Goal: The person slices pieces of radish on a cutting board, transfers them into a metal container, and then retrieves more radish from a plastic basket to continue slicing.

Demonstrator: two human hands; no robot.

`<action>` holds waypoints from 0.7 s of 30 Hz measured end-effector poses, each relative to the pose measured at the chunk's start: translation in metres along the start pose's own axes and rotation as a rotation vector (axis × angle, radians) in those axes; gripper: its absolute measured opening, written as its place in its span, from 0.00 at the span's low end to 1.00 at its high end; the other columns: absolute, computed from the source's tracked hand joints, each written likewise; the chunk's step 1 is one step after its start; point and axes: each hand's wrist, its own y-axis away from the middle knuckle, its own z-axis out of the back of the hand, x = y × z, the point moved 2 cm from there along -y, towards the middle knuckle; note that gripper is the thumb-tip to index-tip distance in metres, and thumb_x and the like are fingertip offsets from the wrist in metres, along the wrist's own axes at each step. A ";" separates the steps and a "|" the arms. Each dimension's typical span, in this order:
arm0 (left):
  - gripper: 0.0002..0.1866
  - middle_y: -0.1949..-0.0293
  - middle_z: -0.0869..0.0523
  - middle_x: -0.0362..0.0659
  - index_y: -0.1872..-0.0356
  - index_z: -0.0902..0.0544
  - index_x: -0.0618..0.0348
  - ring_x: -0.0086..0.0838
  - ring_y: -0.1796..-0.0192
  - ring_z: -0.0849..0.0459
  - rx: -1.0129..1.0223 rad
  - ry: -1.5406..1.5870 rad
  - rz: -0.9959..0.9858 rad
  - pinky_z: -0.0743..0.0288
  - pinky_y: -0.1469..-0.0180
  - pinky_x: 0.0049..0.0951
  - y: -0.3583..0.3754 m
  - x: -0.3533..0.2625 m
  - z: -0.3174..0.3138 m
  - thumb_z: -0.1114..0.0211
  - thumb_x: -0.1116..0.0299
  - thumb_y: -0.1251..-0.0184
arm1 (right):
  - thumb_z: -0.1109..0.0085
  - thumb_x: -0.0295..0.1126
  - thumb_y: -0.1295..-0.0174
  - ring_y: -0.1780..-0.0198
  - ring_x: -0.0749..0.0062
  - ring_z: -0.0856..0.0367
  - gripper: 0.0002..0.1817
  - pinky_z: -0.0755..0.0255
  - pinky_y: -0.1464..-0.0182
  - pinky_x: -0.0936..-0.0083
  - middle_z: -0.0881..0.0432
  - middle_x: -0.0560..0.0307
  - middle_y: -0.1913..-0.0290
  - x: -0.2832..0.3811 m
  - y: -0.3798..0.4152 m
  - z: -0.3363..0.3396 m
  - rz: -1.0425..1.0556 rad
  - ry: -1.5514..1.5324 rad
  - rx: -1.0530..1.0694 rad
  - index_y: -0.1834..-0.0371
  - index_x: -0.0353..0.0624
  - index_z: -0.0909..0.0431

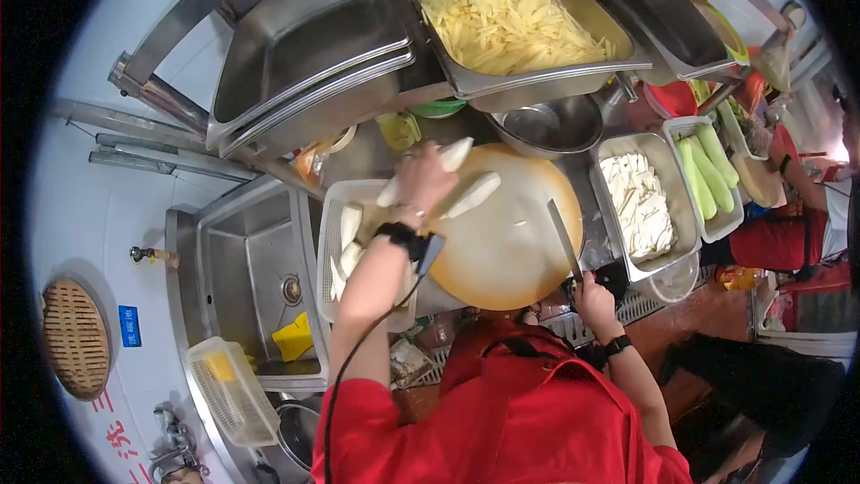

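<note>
My left hand (425,181) is closed around a long white king oyster mushroom (456,154) above the left edge of a round cutting board (506,251). White flesh shows on both sides of the fingers. Another whole mushroom (473,194) lies on the board just right of this hand. My right hand (595,301) grips the handle of a kitchen knife (564,238), its blade angled over the board's right edge. A small white scrap sits on the board. Below my left forearm, a white plastic basket (329,215) holds several more mushrooms.
Right of the board stand a metal tray (687,206) of white slices and a basket of green gourds (703,181). A steel bowl (551,125) is behind. Shredded potato (511,25) fills a shelf pan overhead. A sink (255,251) lies left; another person (793,233) is at far right.
</note>
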 end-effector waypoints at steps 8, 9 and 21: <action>0.38 0.43 0.29 0.54 0.37 0.39 0.51 0.47 0.41 0.32 0.211 0.117 -0.234 0.44 0.36 0.42 -0.030 -0.022 -0.111 0.42 0.49 0.50 | 0.54 0.35 0.43 0.79 0.49 0.22 0.15 0.28 0.76 0.57 0.23 0.43 0.82 0.003 0.001 0.002 -0.035 0.010 0.067 0.57 0.37 0.32; 0.32 0.44 0.28 0.54 0.39 0.36 0.51 0.48 0.44 0.29 0.186 0.180 -0.246 0.39 0.40 0.43 -0.025 -0.019 -0.110 0.43 0.53 0.46 | 0.54 0.35 0.43 0.78 0.49 0.22 0.15 0.28 0.75 0.57 0.23 0.43 0.82 0.003 0.001 0.002 -0.042 0.010 0.069 0.56 0.37 0.32; 0.23 0.55 0.24 0.57 0.52 0.31 0.62 0.50 0.54 0.24 -0.225 -0.183 0.317 0.28 0.53 0.43 0.069 0.203 -0.037 0.40 0.66 0.49 | 0.50 0.34 0.46 0.79 0.47 0.24 0.13 0.29 0.76 0.56 0.24 0.42 0.82 -0.020 0.008 0.009 0.032 -0.093 -0.003 0.59 0.41 0.29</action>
